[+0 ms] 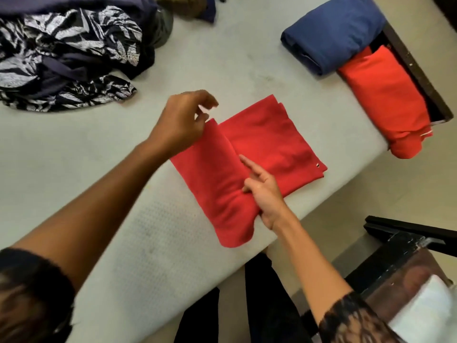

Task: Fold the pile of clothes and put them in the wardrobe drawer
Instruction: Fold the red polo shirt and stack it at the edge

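red garment [269,142] half-folded, flap raised | left hand [180,122] fingers curled, pinching flap corner | right hand [265,196] pinching fold, index straight

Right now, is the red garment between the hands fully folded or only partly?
Partly folded: the left hand pinches one raised flap of the red garment; the rest lies flat in layers.

Left sleeve [32,280] black, fuzzy-edged; right sleeve [351,320] black lace; forearms bare; black trousers [259,305].
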Tool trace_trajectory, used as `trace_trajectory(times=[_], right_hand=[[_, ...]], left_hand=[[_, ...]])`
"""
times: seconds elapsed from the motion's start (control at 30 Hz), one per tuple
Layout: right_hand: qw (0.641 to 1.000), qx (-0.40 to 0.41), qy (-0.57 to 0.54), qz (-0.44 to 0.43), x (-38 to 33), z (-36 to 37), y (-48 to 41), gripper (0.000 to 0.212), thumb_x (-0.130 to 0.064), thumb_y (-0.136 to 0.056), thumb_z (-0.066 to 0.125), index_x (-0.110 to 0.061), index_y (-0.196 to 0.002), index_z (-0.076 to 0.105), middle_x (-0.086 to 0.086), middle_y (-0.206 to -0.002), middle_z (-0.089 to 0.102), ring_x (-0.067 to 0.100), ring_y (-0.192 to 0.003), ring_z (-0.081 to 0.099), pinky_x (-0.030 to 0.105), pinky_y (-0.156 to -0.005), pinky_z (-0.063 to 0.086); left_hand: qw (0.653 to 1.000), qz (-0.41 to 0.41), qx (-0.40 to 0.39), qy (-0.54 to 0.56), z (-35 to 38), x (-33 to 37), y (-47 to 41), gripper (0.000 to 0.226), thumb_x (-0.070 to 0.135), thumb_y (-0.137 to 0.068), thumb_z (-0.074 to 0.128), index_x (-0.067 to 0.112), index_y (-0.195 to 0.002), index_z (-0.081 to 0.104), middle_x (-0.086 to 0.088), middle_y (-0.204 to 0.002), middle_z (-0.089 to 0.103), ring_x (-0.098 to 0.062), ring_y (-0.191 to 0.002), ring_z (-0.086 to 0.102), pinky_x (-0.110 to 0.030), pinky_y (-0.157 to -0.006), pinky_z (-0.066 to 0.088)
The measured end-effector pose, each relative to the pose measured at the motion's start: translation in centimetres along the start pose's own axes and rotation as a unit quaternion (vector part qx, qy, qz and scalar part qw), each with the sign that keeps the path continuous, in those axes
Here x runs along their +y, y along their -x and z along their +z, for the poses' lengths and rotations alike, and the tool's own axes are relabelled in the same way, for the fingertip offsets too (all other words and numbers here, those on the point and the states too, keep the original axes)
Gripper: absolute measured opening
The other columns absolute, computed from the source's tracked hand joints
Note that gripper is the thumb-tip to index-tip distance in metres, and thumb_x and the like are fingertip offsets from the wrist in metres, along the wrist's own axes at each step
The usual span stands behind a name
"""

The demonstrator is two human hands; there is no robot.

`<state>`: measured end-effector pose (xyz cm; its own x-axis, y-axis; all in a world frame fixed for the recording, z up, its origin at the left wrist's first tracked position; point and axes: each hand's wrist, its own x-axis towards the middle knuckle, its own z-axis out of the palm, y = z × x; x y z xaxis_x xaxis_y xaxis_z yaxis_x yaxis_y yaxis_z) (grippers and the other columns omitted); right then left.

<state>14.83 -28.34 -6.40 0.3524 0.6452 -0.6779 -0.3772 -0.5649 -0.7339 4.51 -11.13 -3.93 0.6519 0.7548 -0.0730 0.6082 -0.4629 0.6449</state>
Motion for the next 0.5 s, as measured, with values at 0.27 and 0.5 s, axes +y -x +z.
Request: trace_trajectory(times=[0.27,0.5], right_hand=[[0.926,0.089,0.359,-0.074,1.4,-2.0,-5.4,0.055,0.002,-0.076,0.049,-0.012,-0.129,0.055,0.010,-0.125,0.059,0.024,-0.114,0.055,0.033,-0.098,0.043],[0.762,0.065,0.592,-0.254,8.1,1.9,-1.9,0.077,-0.048,-0.081,0.036,-0.025,-0.150,0.009,0.011,-0.157,0.005,0.030,-0.144,0.001,0.057,-0.112,-0.003]], left_hand=[[0.956,0.155,-0.079,-0.237,8.8,-4.1,5.5,0.052,0.045,-0.092,0.033,0.020,-0.135,0.047,-0.017,-0.144,0.040,-0.040,-0.132,0.035,-0.051,-0.106,0.028],[0.922,0.172,-0.165,-0.304,9.8,-6.7,5.6,0.070,0.068,-0.089,0.007,0.030,-0.149,0.008,-0.010,-0.156,0.011,-0.038,-0.142,0.005,-0.057,-0.111,0.004]])
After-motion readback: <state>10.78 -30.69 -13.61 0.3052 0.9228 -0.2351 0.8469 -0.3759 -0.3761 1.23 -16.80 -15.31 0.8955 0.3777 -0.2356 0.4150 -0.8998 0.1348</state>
